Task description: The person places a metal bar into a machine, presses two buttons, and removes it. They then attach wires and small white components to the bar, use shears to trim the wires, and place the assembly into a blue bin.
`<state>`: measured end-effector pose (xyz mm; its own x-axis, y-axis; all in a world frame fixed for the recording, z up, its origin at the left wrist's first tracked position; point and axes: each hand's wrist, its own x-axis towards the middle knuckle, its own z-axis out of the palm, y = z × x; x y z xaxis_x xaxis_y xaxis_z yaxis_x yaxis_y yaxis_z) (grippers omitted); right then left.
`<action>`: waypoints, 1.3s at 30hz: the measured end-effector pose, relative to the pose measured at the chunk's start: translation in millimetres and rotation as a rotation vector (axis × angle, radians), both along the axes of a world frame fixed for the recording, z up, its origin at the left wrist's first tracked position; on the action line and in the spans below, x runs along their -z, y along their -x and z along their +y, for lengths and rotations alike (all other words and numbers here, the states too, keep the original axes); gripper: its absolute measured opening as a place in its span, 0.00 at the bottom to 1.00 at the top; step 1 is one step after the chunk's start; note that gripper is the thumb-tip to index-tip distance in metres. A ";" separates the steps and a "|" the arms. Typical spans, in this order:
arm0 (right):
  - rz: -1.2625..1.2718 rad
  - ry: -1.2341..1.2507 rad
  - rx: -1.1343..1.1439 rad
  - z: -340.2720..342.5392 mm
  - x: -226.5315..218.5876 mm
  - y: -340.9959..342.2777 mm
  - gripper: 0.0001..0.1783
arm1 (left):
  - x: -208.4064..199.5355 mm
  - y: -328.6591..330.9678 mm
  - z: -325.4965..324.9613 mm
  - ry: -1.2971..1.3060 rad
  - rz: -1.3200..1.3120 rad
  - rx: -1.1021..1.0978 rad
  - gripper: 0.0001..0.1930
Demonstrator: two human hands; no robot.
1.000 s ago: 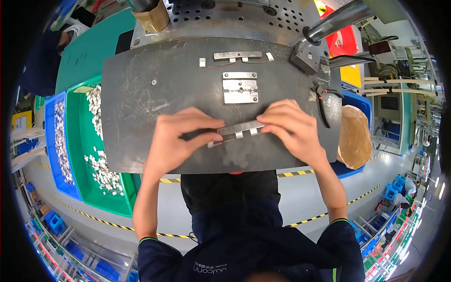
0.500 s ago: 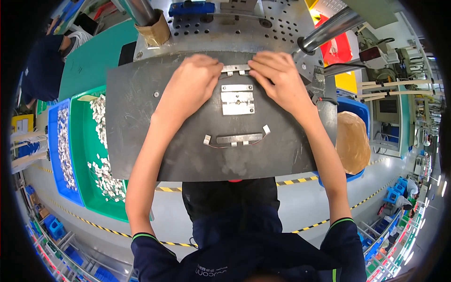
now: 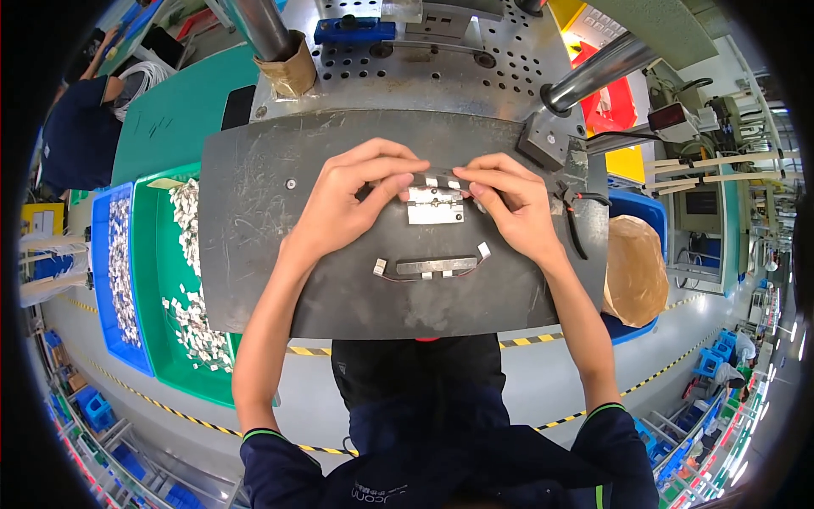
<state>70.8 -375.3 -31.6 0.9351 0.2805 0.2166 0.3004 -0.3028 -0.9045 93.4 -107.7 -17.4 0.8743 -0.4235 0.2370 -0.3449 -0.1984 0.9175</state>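
Both hands are raised over the middle of the dark work plate (image 3: 339,297). Between their fingertips is a bar with small white connectors (image 3: 432,181), just above the far edge of a silver metal fixture block (image 3: 436,212). My left hand (image 3: 360,191) pinches its left end between thumb and fingers. My right hand (image 3: 515,197) does the same at its right end. The fingers cover both ends, and any wires there are hard to make out. Nearer to me lies a second grey metal bar (image 3: 436,265), with thin wires and white connectors along its near side.
Dark pliers with red on the handles (image 3: 573,216) lie at the plate's right. Green (image 3: 219,392) and blue (image 3: 148,360) bins of white connectors stand left. A blue bin lined with brown paper (image 3: 636,271) is at right. Metal columns (image 3: 585,76) rise behind; a person (image 3: 80,127) is far left.
Both hands have come nearer to me, bringing the bar with white connectors from beyond the fixture block to above its far edge. The pliers now show fully, and the view has shifted slightly.
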 end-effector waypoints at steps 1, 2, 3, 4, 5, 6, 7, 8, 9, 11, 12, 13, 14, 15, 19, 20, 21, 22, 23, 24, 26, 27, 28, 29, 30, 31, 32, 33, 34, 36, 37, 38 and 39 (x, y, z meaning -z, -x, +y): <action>-0.029 -0.026 -0.011 -2.0 5.2 -0.8 0.15 | 2.0 1.1 -0.1 -0.018 -0.003 0.028 0.14; -0.017 -0.029 -0.008 -3.3 9.5 -2.1 0.15 | 4.0 2.6 -0.4 -0.036 -0.005 0.058 0.15; -0.020 -0.053 -0.032 -3.0 10.7 -4.4 0.15 | 6.1 4.3 -0.1 -0.037 0.000 0.060 0.15; -0.022 -0.078 -0.054 -2.8 11.5 -5.0 0.16 | 9.8 6.2 -0.3 -0.047 -0.012 0.050 0.16; -0.010 -0.052 -0.057 -4.0 11.1 -3.6 0.17 | 13.4 8.1 -0.9 -0.056 -0.024 0.042 0.18; -0.008 -0.055 -0.055 -3.0 11.3 -2.9 0.17 | 14.5 7.5 -1.2 -0.067 -0.039 0.031 0.19; -0.001 -0.054 -0.050 -1.7 11.4 -1.1 0.17 | 14.4 7.6 -1.0 -0.069 -0.037 0.034 0.19; 0.007 -0.053 -0.045 -0.9 11.5 -0.4 0.16 | 12.9 8.2 -0.8 -0.051 -0.002 0.022 0.18; 0.013 -0.053 -0.043 -2.1 10.6 0.2 0.16 | 11.2 10.3 -1.9 -0.032 0.037 0.009 0.17; -0.022 -0.004 -0.091 -4.4 8.2 -2.5 0.17 | 11.1 4.2 4.5 -0.158 -0.172 0.008 0.16; -0.014 -0.004 -0.091 -5.3 6.4 -4.8 0.17 | 10.6 1.2 7.0 -0.286 -0.389 0.006 0.15; -0.104 0.061 -0.110 -6.1 4.6 -7.9 0.18 | 9.2 0.4 6.8 -0.276 -0.405 -0.026 0.13; -0.194 0.125 -0.130 -6.7 4.0 -9.0 0.18 | 10.1 1.6 5.7 -0.277 -0.399 -0.025 0.13; -0.207 0.097 -0.120 -5.7 6.7 -9.3 0.17 | 12.4 1.1 4.6 -0.254 -0.330 -0.005 0.13; -0.147 0.060 -0.109 -1.2 6.9 -2.7 0.17 | 11.9 7.0 -3.6 -0.146 -0.039 0.032 0.16; -0.115 0.079 -0.092 0.2 3.5 -2.4 0.18 | 11.2 7.2 -5.3 -0.100 0.053 0.044 0.17; -0.080 0.094 -0.076 2.8 0.6 -0.7 0.18 | 10.9 6.7 -4.5 -0.102 0.056 0.045 0.17; -0.077 0.093 -0.074 5.8 -1.6 0.9 0.18 | 10.8 4.8 -3.2 -0.089 0.073 0.071 0.18; -0.019 0.078 -0.071 8.9 -3.4 2.4 0.19 | 10.4 3.9 -2.4 -0.076 0.090 0.097 0.18; 0.038 0.065 -0.067 9.6 -4.6 3.7 0.19 | 7.7 4.1 -3.0 -0.076 0.092 0.100 0.18; 0.036 0.036 -0.073 6.2 1.4 -1.3 0.19 | 2.9 4.5 -4.8 -0.138 0.172 0.071 0.18; 0.021 0.030 -0.081 5.1 3.1 -3.4 0.19 | 3.3 4.5 -5.2 -0.139 0.173 0.075 0.18; 0.005 0.024 -0.089 4.4 3.9 -4.2 0.20 | 3.6 4.1 -5.6 -0.161 0.178 0.068 0.18; 0.004 0.046 -0.078 5.0 2.6 -4.0 0.19 | 3.6 3.9 -6.4 -0.183 0.182 0.061 0.18; 0.006 0.044 -0.076 7.2 1.1 -3.2 0.19 | 4.3 5.5 -7.1 -0.185 0.183 0.063 0.18; 0.005 0.063 -0.032 10.0 -1.1 -2.4 0.19 | 4.8 7.6 -8.4 -0.269 0.018 0.003 0.19; 0.003 0.081 0.011 12.6 -2.2 -1.8 0.19 | 5.1 9.0 -9.6 -0.352 -0.150 -0.057 0.19; -0.002 0.080 0.013 15.0 -3.2 -2.0 0.19 | 4.4 9.6 -10.8 -0.352 -0.155 -0.056 0.19; -0.013 0.029 0.039 17.2 -4.6 -3.1 0.18 | 3.5 10.0 -11.8 -0.305 -0.101 -0.088 0.20; -0.042 -0.024 0.062 16.1 -6.3 -5.6 0.18 | 2.1 9.8 -10.9 -0.257 -0.064 -0.123 0.20; -0.008 0.011 -0.007 11.1 -3.8 -6.6 0.17 | 2.2 9.7 -8.5 -0.299 -0.057 -0.091 0.19; 0.025 0.047 -0.076 6.6 -2.7 -7.7 0.17 | 1.1 9.5 -6.4 -0.340 -0.051 -0.059 0.19; 0.108 0.010 -0.102 4.4 -3.9 -8.1 0.14 | -0.2 8.6 -5.3 -0.363 -0.124 -0.038 0.14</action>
<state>78.9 -370.9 -27.7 0.9194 0.3767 0.1133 0.2314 -0.2849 -0.9302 84.8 -113.0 -17.3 0.8652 -0.4669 0.1829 -0.4350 -0.5172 0.7371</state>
